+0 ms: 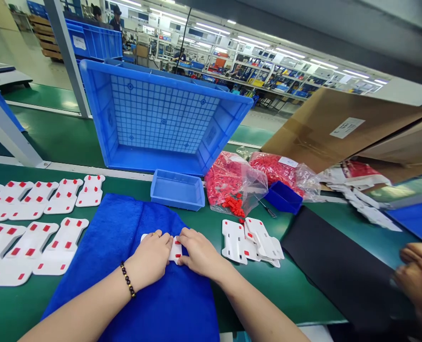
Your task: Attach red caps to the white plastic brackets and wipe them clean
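White plastic plate with red rectangular pieces [175, 251] lies on the bright-blue plush cloth [114, 232], gripped between the curled fingers of the left hand [153, 256] and right hand [199, 251]. Even, flat pressure should keep it from sliding.

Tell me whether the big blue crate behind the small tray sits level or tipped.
Tipped: the crate has its open top turned toward the camera, gridded floor showing.

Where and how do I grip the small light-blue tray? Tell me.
Probably pinch the tray by its near wall, from above on the wearer's side: the top is open and that rim exposed, while the big bin stands close behind and a bag of red parts crowds the right end.
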A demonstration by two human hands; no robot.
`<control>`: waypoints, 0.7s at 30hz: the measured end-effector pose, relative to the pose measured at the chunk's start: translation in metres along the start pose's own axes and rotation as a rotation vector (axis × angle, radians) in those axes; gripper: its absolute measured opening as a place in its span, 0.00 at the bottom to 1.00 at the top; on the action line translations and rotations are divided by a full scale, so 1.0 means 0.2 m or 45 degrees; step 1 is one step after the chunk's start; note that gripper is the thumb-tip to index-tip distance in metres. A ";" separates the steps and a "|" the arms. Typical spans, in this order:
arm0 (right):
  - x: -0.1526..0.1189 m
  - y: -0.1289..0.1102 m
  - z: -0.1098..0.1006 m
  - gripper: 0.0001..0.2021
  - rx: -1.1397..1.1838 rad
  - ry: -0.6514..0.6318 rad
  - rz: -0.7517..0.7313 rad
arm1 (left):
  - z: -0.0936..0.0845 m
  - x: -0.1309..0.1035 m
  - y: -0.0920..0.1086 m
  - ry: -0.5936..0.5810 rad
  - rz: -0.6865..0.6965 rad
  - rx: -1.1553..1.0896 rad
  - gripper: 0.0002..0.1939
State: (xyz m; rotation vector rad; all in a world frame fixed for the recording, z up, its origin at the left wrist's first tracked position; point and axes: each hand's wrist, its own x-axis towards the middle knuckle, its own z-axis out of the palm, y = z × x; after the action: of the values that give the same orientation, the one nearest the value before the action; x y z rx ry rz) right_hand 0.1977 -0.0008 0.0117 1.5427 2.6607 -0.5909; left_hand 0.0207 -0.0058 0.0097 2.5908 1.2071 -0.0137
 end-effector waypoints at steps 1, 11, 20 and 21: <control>0.00 0.00 0.00 0.17 0.012 0.005 -0.003 | 0.00 -0.01 -0.01 0.019 0.008 -0.011 0.23; 0.03 0.07 -0.05 0.28 0.289 -0.034 -0.072 | -0.03 -0.03 -0.06 0.125 0.001 -0.084 0.18; 0.02 0.20 -0.03 0.20 0.354 0.258 0.219 | -0.08 -0.03 -0.06 0.352 -0.003 -0.109 0.19; 0.02 0.20 -0.02 0.23 0.308 0.200 0.234 | -0.08 -0.03 -0.05 0.376 0.004 -0.112 0.19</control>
State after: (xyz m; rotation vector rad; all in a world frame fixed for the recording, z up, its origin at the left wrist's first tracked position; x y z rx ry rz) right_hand 0.2305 0.0210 0.0018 1.9470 2.5923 -0.8393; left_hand 0.0071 0.0012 0.0240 2.5812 1.2668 0.4270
